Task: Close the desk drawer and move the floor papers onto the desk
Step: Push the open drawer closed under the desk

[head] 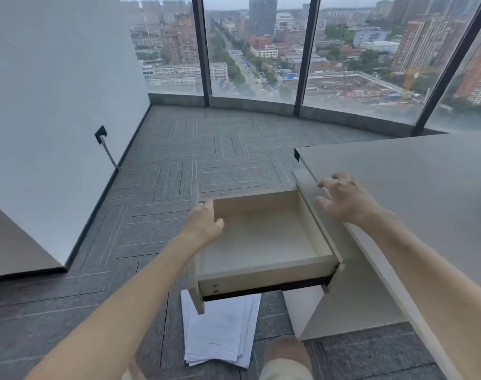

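Pale wood forms the drawer [264, 242], which stands pulled far out from the side of the desk [414, 182] and shows an empty inside. The left hand [203, 223] is on the drawer's front panel, at about 9 o'clock from the drawer's middle; the thumb lies over the top edge toward the inside and the other fingers go down the outer face, so the hand is curled on the panel, not flat. The right hand [343, 198] is at about 2 o'clock from the drawer, over the corner of the grey desk top. Its fingers are spread and bent, with nothing between them; whether the fingertips touch the desk surface cannot be told.

The papers [220, 333] lie on the dark carpet floor [179, 149] at 6 o'clock from the drawer, a loose white stack partly under the drawer's near corner. They are below both hands and apart from them, a little nearer to the left forearm. A bare knee [286, 352] is just beside the stack, at its 3 o'clock. Tall windows [255, 45] with a city view are at 12 o'clock.
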A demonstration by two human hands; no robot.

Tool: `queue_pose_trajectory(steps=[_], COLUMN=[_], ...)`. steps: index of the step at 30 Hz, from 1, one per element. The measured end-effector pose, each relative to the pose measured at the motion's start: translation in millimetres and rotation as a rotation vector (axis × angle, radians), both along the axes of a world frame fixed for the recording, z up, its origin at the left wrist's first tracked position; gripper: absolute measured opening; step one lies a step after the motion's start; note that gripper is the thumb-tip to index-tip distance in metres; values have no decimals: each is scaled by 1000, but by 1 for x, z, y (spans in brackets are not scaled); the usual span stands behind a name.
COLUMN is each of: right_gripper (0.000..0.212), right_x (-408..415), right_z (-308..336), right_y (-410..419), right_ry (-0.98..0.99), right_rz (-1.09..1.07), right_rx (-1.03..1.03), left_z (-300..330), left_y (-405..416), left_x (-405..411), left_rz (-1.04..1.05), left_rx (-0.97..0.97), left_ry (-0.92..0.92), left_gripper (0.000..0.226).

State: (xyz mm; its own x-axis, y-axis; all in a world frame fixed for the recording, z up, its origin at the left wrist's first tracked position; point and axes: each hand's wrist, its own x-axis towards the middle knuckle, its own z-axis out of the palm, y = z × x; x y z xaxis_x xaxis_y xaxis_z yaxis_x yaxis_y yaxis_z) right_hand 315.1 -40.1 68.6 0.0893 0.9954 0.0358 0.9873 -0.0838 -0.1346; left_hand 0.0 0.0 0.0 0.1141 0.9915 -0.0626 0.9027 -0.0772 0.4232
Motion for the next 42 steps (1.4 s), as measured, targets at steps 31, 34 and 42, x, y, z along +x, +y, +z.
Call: queue_pose_trajectory(steps=[31,34,42], right_gripper=[47,49,48], right_x=[20,21,22], right_z=[-31,-31,-30], right_y=[9,10,10], right_ry=[103,112,147], right_rz=[-92,-96,-102], right_rx=[147,149,150], left_z=[-45,-53,-53], left_y=[31,30,34], left_x=[45,48,78], left_rz=[395,418,477], left_rx=[-200,-216,-312], left_ry=[-611,-766,-913], left_gripper=[47,51,40])
